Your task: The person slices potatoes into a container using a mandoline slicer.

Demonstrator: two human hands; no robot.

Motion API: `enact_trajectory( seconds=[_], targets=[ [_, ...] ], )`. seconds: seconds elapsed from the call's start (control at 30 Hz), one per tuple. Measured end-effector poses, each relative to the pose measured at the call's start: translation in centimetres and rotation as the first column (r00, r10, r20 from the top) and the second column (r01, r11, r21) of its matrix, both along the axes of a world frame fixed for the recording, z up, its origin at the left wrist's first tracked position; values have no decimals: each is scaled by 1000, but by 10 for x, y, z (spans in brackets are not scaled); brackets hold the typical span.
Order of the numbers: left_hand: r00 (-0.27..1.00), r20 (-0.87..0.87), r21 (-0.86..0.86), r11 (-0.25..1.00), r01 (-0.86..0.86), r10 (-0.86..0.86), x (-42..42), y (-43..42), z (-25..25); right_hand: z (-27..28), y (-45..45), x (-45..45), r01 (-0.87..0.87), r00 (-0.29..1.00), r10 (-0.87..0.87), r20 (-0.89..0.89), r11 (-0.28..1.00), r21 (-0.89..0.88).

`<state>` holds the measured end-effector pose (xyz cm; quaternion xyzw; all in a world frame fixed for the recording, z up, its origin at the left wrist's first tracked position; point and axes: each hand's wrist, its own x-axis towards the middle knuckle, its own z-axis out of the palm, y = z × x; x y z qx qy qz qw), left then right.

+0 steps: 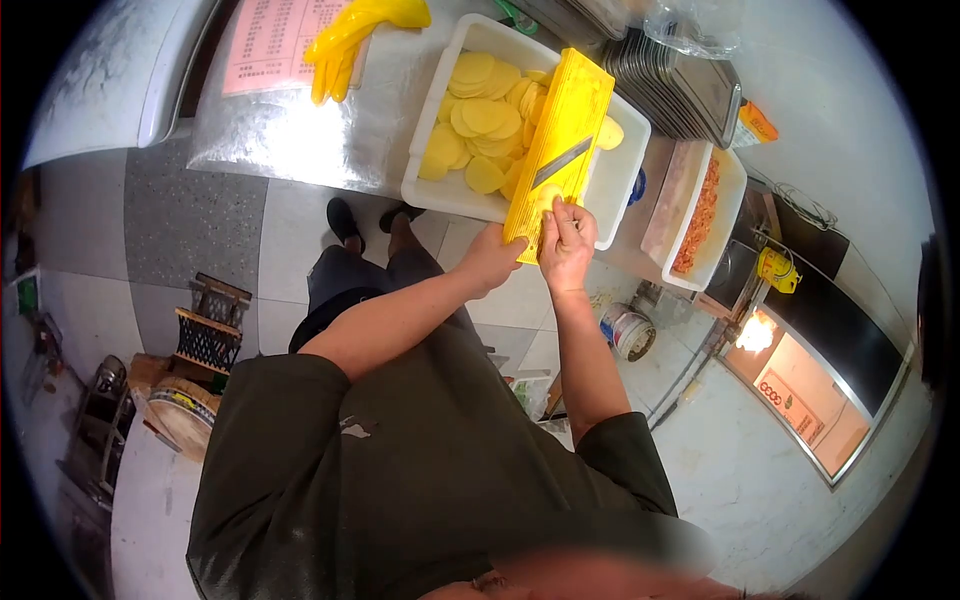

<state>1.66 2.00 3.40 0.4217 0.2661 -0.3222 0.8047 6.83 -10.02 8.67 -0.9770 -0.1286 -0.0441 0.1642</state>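
A yellow slicer (560, 140) with a slanted metal blade lies tilted across a white tub (412, 165). My left hand (487, 260) is closed round the slicer's near end. On the slicer's face, below the blade, my right hand (567, 240) presses a pale yellow potato piece (547, 196) with its fingers bent. Many thin round potato slices (485, 118) are heaped in the tub, left of the slicer and partly beneath it. A peeled potato (609, 133) shows at the slicer's right side.
Yellow gloves (365, 35) and a pink printed sheet (265, 50) lie on the metal table (290, 140). Right of the tub are stacked dark trays (690, 90) and a white container (728, 190) of orange-red food. A bucket (628, 332) stands on the floor; a flame (757, 332) burns farther right.
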Motion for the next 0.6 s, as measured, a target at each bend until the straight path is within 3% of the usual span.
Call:
enact_trajectory(
  seconds=[0.1,0.2,0.3,0.5,0.6],
  targets=[
    [1000,-6,17,1000,25,-25,0,1,-3,-11,-3,1,84,996,-83,-40,996,25],
    [999,2,-8,999,48,-48,0,0,-4,-5,-2,4,49,997,-52,-60,998,-48],
    [999,17,-14,999,49,-49,2,2,-4,-9,-6,0,7,1000,-5,27,998,-57],
    [999,8,-3,999,35,-35,-1,-2,-10,11,9,6,148,981,-127,-147,980,136],
    [999,5,2,999,54,-54,-2,0,-4,4,-3,4,5,1000,-11,-29,979,-205]
  ],
)
